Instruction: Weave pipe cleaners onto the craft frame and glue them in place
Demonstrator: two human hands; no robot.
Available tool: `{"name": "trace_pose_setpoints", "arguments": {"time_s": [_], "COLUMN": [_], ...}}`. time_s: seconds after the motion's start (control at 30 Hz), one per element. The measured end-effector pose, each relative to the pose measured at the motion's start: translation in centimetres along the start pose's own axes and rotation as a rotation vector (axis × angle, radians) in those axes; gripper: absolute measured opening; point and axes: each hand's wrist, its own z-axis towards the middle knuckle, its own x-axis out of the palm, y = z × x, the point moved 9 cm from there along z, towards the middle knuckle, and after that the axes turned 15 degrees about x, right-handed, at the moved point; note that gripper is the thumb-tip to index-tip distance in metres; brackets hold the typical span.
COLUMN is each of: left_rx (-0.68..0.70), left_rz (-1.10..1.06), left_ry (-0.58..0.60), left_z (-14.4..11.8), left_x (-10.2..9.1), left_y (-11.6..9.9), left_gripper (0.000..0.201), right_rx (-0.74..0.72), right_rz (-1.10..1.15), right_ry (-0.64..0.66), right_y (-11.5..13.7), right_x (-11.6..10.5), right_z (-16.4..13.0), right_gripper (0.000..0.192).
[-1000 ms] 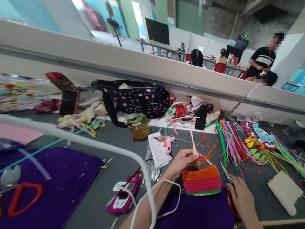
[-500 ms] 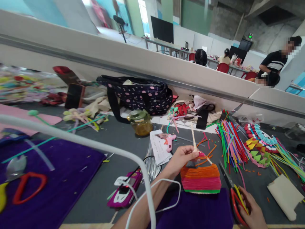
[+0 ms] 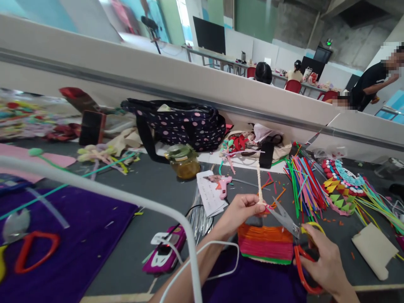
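Note:
My left hand pinches a cream pipe cleaner that stands upright from a woven piece of orange, pink and green strands lying on the grey table. My right hand grips red-and-yellow-handled scissors. Their open blades point left toward the base of the pipe cleaner, close to my left fingertips.
A bundle of coloured pipe cleaners and a beaded craft lie to the right, with a cream foam piece nearer. A pink glue gun, a jar, a dotted bag and a purple cloth are to the left. Other people sit beyond the partition.
My right hand has lifted the scissors off the table and brought the blades up toward the pipe cleaner. My left hand keeps its hold on the pipe cleaner.

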Motion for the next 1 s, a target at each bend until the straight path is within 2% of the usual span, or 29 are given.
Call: {"name": "trace_pose_setpoints", "arguments": {"time_s": [0.1,0.33,0.53,1.0], "left_rx": [0.007,0.005,0.015,-0.014], "left_rz": [0.011,-0.017,-0.009,-0.024], "left_ry": [0.003,-0.003,0.018,0.025], "left_z": [-0.2,-0.1,0.1,0.0], "left_x": [0.1,0.6,0.8,0.7], "left_y": [-0.5,-1.0,-1.2,0.0], "left_gripper": [0.017,0.019,0.018,0.021], "right_rx": [-0.064,-0.097,-0.096,-0.113], "right_rz": [-0.076,-0.115,-0.123,-0.202], "right_ry": [-0.009,0.017,0.046,0.06], "right_y": [1.1,1.9,1.9,1.2], "right_x": [0.1,-0.1,-0.1,-0.4], "right_z": [0.3,0.6,0.6,0.6], "right_gripper": [0.061,0.06,0.06,0.062]}}
